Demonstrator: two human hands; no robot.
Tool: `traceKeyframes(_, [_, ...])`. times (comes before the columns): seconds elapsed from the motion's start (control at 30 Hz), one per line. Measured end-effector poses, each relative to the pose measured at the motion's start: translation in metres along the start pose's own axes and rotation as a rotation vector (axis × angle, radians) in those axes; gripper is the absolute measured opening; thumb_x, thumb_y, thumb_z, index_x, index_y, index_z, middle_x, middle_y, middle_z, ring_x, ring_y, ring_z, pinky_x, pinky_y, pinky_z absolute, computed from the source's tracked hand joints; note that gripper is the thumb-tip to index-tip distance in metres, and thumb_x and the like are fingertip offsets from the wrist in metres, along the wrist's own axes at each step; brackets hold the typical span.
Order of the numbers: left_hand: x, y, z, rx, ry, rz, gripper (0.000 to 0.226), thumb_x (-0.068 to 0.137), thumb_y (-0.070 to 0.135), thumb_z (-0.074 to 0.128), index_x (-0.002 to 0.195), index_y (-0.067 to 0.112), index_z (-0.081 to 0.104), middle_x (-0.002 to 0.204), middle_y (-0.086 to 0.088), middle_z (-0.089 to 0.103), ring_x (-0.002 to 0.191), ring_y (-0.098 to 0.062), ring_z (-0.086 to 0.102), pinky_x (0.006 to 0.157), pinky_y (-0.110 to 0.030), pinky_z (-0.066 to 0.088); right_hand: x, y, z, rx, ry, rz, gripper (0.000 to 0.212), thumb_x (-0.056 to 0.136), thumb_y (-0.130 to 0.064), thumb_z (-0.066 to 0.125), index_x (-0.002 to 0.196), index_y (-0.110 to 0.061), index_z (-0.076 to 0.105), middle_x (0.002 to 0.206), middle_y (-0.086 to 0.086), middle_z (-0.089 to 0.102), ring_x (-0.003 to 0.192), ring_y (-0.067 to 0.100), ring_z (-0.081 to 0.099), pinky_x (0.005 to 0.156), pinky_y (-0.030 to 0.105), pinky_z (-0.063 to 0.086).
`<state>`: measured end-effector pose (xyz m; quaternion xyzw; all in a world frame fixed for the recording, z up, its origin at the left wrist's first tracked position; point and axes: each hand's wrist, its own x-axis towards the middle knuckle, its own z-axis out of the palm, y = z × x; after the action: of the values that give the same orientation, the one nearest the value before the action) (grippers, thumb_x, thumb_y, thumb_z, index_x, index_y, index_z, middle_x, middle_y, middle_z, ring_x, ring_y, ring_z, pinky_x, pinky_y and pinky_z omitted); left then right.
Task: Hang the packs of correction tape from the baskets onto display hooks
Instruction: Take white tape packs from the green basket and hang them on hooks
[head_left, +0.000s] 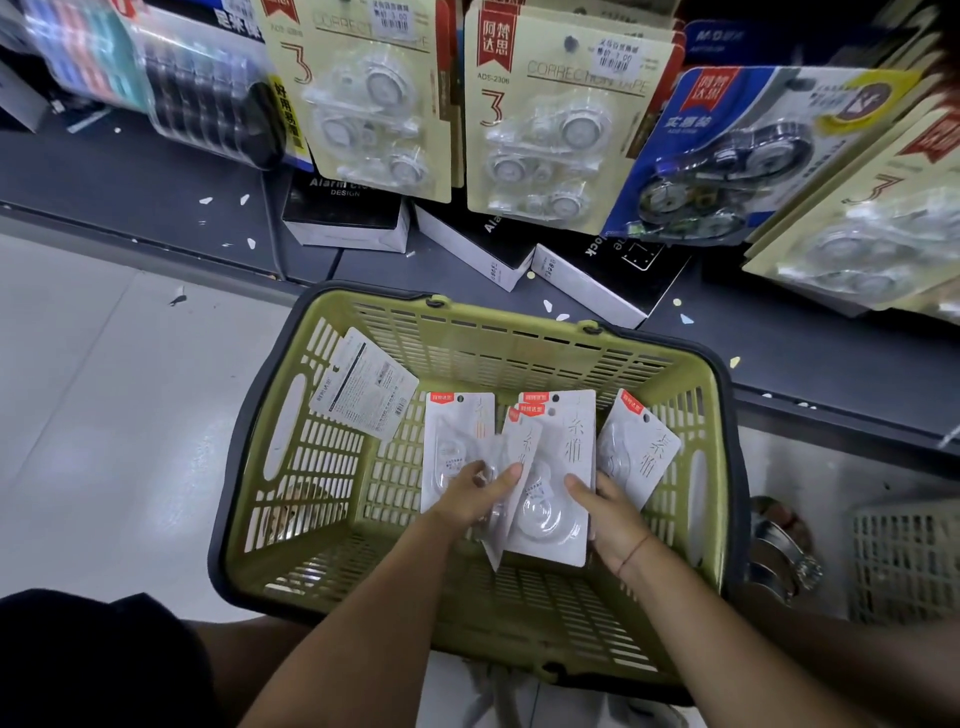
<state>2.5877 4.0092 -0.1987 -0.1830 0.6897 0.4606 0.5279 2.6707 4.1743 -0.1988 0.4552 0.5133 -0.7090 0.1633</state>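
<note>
The gathering step is in hand: both hands are working inside the green basket (519, 332), collecting white packs of correction tape (641, 447) fanned across its middle. The left hand (475, 493) is curling its fingers over the leftmost pack (452, 431), and the right hand (615, 525) is pinching the central pack (574, 447) by its right edge, thumb on the front. Their long axes are running near to far, red hang-hole ends pointing at the far rim, while a face-down pack (363, 395) is lying in the far-left corner. Next, I judge, the bunch is going up to the hanging packs (550, 130) above, which calls for holes aligned.
</note>
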Motion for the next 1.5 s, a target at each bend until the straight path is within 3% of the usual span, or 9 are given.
traceKeyframes(0.07, [-0.004,0.004,-0.004,-0.024,-0.076,-0.018,0.104,0.066,0.078,0.066,0.147,0.021,0.035,0.149,-0.004,0.043,0.135,-0.032,0.042,0.11,-0.053,0.039,-0.001,-0.003,-0.002,0.016,-0.032,0.004,0.029,0.095,-0.018,0.058,0.123,-0.016,0.06,0.117,0.008,0.07,0.108,0.031,0.066,0.096,0.052,0.051])
traceKeyframes(0.2, [-0.009,0.015,-0.016,0.148,-0.021,-0.004,0.054,0.085,0.054,0.067,0.118,0.018,0.045,0.122,0.0,0.051,0.128,-0.028,0.046,0.108,-0.044,0.039,-0.006,-0.014,-0.003,-0.023,-0.091,-0.015,0.031,0.094,-0.018,0.059,0.124,-0.013,0.06,0.116,0.01,0.07,0.107,0.031,0.066,0.097,0.052,0.051])
traceKeyframes(0.5, [-0.056,0.048,-0.029,0.08,-0.035,0.191,0.091,0.066,0.082,0.067,0.131,0.02,0.053,0.127,0.006,0.064,0.118,-0.02,0.059,0.107,-0.043,0.043,-0.047,-0.048,0.014,-0.118,-0.035,-0.263,0.021,0.096,-0.019,0.057,0.115,-0.021,0.049,0.119,0.006,0.064,0.107,0.025,0.063,0.098,0.052,0.049])
traceKeyframes(0.8, [-0.139,0.086,0.003,-0.344,-0.09,0.5,0.077,0.074,0.034,0.083,0.138,0.024,0.043,0.129,-0.006,0.064,0.108,-0.021,0.066,0.084,-0.036,0.057,-0.124,-0.106,0.011,-0.113,0.01,-0.636,0.024,0.103,-0.025,0.045,0.113,-0.039,0.061,0.12,-0.007,0.067,0.116,0.02,0.06,0.107,0.05,0.042])
traceKeyframes(0.87, [-0.156,0.101,0.014,-0.339,-0.056,0.569,0.091,0.067,0.036,0.087,0.142,0.028,0.036,0.131,-0.004,0.062,0.108,-0.02,0.066,0.081,-0.033,0.057,-0.142,-0.123,0.012,-0.076,0.035,-0.758,0.03,0.104,-0.024,0.041,0.127,-0.041,0.049,0.127,-0.011,0.061,0.122,0.017,0.055,0.108,0.046,0.041])
traceKeyframes(0.97, [-0.181,0.127,0.029,-0.331,-0.029,0.709,0.139,0.038,0.059,0.095,0.152,0.043,0.018,0.146,0.006,0.049,0.126,-0.021,0.056,0.106,-0.045,0.047,-0.174,-0.151,0.013,0.03,0.043,-0.867,0.03,0.101,-0.042,0.04,0.131,-0.042,0.034,0.127,-0.013,0.057,0.121,0.015,0.055,0.105,0.045,0.044])
traceKeyframes(1.13, [-0.225,0.179,0.051,-0.327,0.053,0.916,0.147,0.032,0.068,0.091,0.151,0.054,0.006,0.152,0.014,0.036,0.134,-0.019,0.046,0.113,-0.048,0.038,-0.229,-0.202,0.004,-0.018,0.067,-1.166,0.054,0.08,-0.061,0.063,0.121,-0.042,0.035,0.13,-0.011,0.048,0.123,0.006,0.048,0.104,0.025,0.041])
traceKeyframes(1.33, [-0.282,0.23,0.078,-0.369,0.085,1.198,0.113,0.053,0.052,0.088,0.148,0.028,0.032,0.13,0.003,0.063,0.115,-0.016,0.064,0.099,-0.042,0.053,-0.272,-0.255,-0.012,-0.097,0.049,-1.254,0.039,0.075,-0.036,0.072,0.106,-0.027,0.052,0.111,-0.009,0.062,0.098,-0.004,0.061,0.086,0.018,0.05])
traceKeyframes(1.5, [-0.317,0.26,0.089,-0.429,0.037,1.314,0.085,0.073,0.06,0.063,0.148,0.034,0.032,0.136,0.008,0.058,0.119,-0.012,0.061,0.099,-0.04,0.053,-0.301,-0.295,-0.023,-0.089,0.072,-1.309,0.033,0.078,-0.038,0.065,0.101,-0.018,0.054,0.1,-0.004,0.065,0.092,0.006,0.063,0.082,0.023,0.053])
